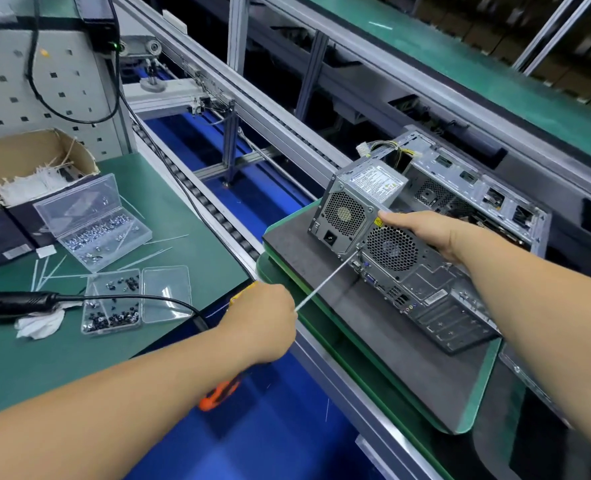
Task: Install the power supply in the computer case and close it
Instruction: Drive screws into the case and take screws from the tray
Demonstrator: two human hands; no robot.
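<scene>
The left hand (264, 323) hides most of the screwdriver (325, 284) handle it grips; the tip meets the power supply (353, 206). The supply sits partly raised from the open case (436, 258), under the right hand (425, 233), which grips the case's top edge. Two clear boxes (110, 301) on the bench hold screws.

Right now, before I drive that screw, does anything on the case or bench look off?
Yes. The power supply sits raised and tilted, proud of the computer case, not flush with its rear panel. Loose cable ties lie scattered on the bench mat near the open screw boxes.
</scene>
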